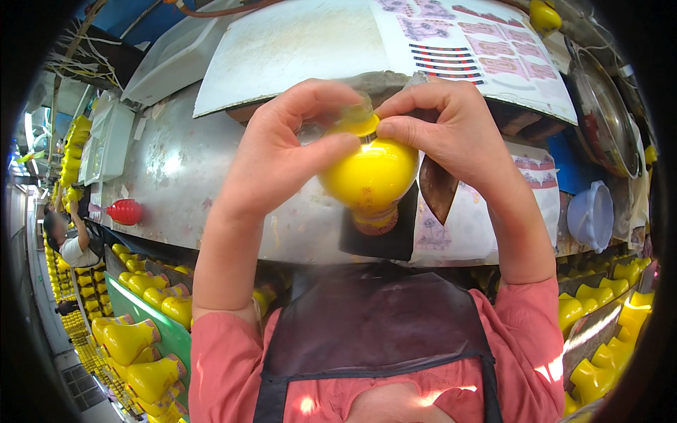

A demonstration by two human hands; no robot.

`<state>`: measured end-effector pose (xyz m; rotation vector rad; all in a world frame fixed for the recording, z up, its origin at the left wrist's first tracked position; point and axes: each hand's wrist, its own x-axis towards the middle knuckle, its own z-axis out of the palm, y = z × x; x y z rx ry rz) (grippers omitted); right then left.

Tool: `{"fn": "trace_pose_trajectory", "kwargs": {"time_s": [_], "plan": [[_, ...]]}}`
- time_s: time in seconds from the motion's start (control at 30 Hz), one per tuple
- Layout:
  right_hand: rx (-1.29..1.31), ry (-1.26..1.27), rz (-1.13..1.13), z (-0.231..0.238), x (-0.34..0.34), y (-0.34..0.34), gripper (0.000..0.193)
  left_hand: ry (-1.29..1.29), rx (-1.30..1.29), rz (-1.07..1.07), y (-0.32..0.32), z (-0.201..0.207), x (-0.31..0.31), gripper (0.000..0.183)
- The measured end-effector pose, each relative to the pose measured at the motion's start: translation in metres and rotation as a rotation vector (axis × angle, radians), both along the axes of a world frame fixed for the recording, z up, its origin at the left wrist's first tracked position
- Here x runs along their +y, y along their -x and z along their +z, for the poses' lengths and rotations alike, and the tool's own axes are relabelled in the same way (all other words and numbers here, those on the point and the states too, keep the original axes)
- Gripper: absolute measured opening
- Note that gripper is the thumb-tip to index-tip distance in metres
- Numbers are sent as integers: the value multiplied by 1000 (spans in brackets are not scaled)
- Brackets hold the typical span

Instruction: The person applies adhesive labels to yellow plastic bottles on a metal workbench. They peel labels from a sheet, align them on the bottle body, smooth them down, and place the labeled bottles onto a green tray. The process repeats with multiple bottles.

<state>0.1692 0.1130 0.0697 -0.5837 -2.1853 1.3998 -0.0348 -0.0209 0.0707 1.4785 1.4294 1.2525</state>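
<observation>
A glossy yellow vase [369,173] with a round body and a reddish patterned narrower end stands over a black pad [384,243]. A thin dark strip [369,138] lies around its neck. My left hand [293,134] curves about the neck, thumb against the vase and fingers blurred by motion. From the other side, the thumb and forefinger of my right hand [448,116] press at the neck beside the strip. A brown pointed scraper [438,189] juts out below my right palm; its grip is hidden by the hand.
A white board [303,49] across the bench carries dark strips [448,62] and pink printed sheets [486,46]. Around stand a lilac basin [591,216], a red ribbed object [125,211], white tubs [109,141] and rows of yellow vases [151,377]. Another person [74,240] works far left.
</observation>
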Motion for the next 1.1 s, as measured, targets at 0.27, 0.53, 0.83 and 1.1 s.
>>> {"fn": "trace_pose_trajectory", "kwargs": {"time_s": [0.27,0.53,0.83,1.1], "plan": [[-43,-24,0,4,2,2,19,-15,-16,63,-6,-2,0,39],[-62,-17,-17,4,1,4,19,-41,21,129,-15,-1,0,35],[-82,-9,-30,5,1,3,20,-64,72,162,-21,-1,1,34],[-49,-3,-17,-3,3,1,21,-75,39,235,-28,-6,6,30]]}}
